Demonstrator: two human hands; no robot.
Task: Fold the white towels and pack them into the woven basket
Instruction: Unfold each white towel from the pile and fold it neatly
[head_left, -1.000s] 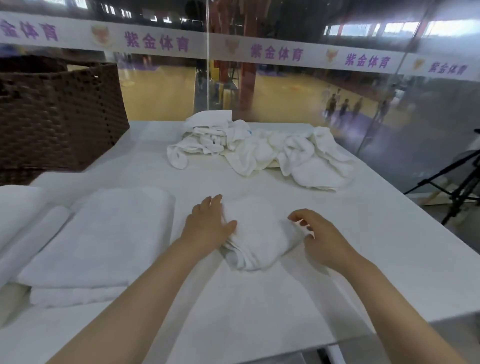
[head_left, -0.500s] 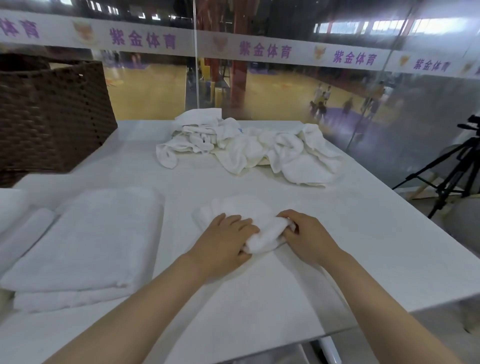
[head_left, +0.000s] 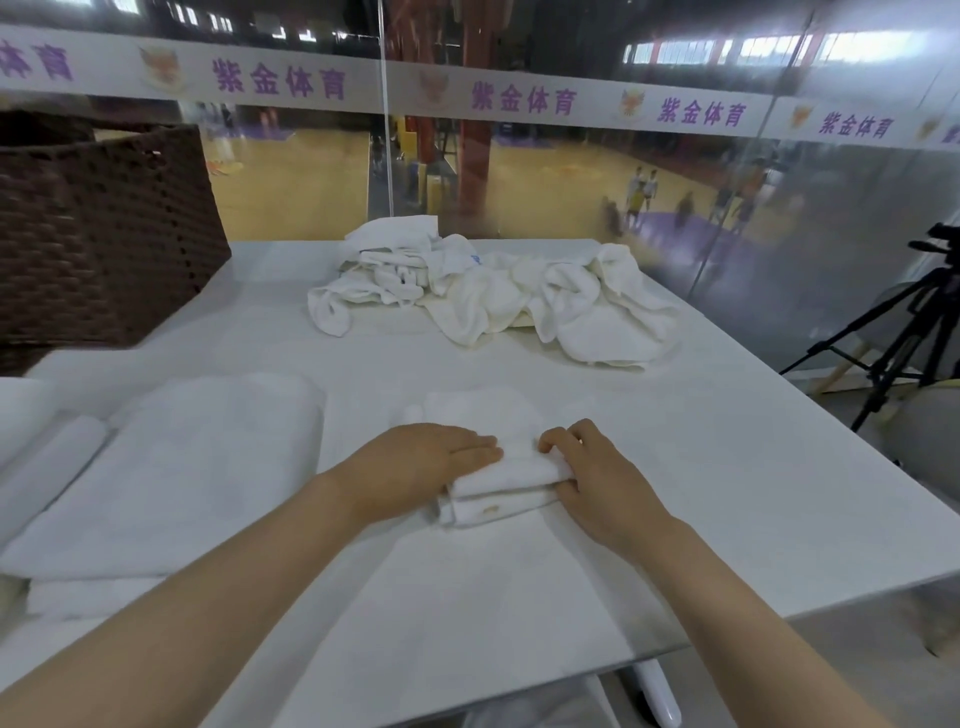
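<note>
A small folded white towel (head_left: 491, 441) lies on the white table (head_left: 727, 467) in front of me. My left hand (head_left: 421, 462) rests flat on its left side, fingers together. My right hand (head_left: 597, 478) pinches its right edge between thumb and fingers. A heap of unfolded white towels (head_left: 493, 296) lies at the far side of the table. A larger folded white towel (head_left: 182, 467) sits to the left. The dark brown woven basket (head_left: 104, 239) stands at the far left corner.
More rolled or folded white cloth (head_left: 47, 457) lies at the left edge. A glass wall rises behind the table. A black tripod (head_left: 893, 332) stands on the floor to the right, beyond the table's edge.
The small towel has been folded over toward me into a thicker, tidier stack. My left hand has slid from its far side to lie flat on top; my right hand stayed at the right edge.
</note>
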